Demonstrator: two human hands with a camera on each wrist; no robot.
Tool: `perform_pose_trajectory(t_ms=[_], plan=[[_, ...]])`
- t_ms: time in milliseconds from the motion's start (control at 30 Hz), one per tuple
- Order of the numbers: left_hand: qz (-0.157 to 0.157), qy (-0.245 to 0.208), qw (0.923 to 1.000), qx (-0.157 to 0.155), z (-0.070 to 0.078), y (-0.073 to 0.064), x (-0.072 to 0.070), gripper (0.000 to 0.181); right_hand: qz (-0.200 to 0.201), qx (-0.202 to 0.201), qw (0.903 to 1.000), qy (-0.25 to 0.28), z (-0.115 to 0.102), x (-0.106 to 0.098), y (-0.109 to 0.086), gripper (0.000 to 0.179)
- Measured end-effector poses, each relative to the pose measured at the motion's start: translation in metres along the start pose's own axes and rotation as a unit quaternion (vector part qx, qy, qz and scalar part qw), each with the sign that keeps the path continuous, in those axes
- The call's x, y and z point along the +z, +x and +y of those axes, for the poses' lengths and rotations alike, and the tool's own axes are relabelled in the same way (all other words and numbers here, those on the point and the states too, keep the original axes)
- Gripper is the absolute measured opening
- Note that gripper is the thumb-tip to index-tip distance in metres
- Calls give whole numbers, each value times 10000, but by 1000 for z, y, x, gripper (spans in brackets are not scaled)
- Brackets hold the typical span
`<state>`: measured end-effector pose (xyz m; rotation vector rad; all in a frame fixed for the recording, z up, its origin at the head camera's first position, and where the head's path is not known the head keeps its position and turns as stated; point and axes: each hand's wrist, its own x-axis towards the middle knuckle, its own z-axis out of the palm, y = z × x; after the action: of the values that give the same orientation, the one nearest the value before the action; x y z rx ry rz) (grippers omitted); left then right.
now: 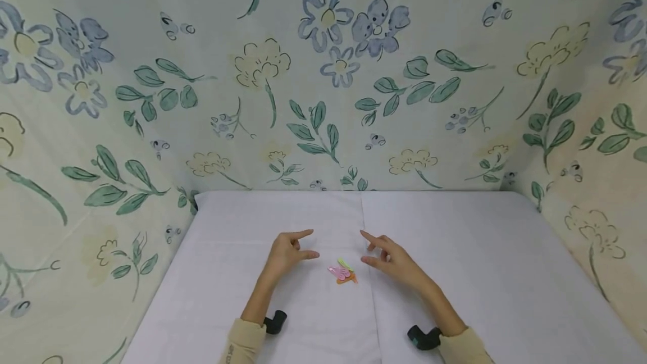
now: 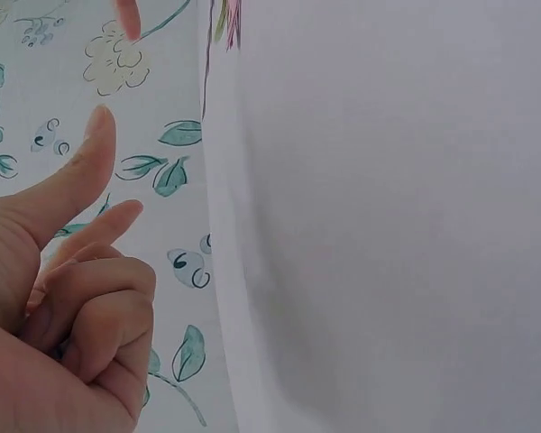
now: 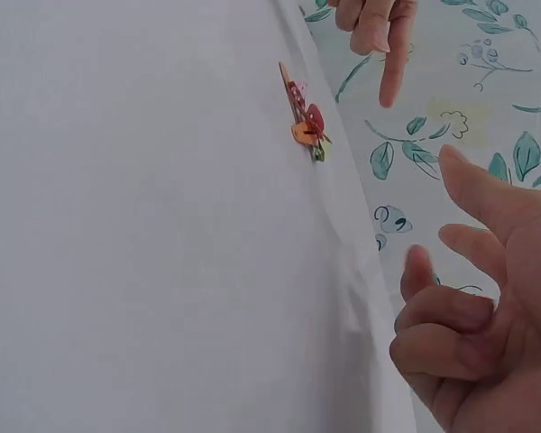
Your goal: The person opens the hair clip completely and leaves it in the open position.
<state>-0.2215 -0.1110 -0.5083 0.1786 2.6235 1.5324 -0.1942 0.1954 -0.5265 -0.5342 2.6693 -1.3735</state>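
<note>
A small heap of bright pieces in pink, yellow-green and orange lies on the white-covered table between the two hands. The pieces look flat and slim, like hair clips, but are too small to tell for sure. To the heap's left, my left hand hovers with thumb and index finger stretched apart and the other fingers curled in. My right hand mirrors it on the other side, its thumb and index finger also spread. Neither hand touches the heap. In the right wrist view, the colourful pieces appear near the cloth's edge.
A white cloth with a crease down its middle covers the table. Floral fabric hangs behind and at both sides. Black wrist-worn devices sit near the cuffs of the beige sleeves.
</note>
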Motion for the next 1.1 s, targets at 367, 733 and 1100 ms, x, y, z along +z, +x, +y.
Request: perform_pose_trajectory(t_ms=[367, 733, 1100], plan=[[-197, -465, 9987, 88, -3, -2, 15, 43, -206, 430, 9961, 741, 5, 14, 5, 43], [-364, 92, 9992, -145, 7, -5, 29, 32, -310, 179, 9945, 981, 9, 27, 9, 30], [-530, 369, 9976, -234, 6, -6, 45, 27, -191, 102, 9962, 848, 7, 39, 6, 21]])
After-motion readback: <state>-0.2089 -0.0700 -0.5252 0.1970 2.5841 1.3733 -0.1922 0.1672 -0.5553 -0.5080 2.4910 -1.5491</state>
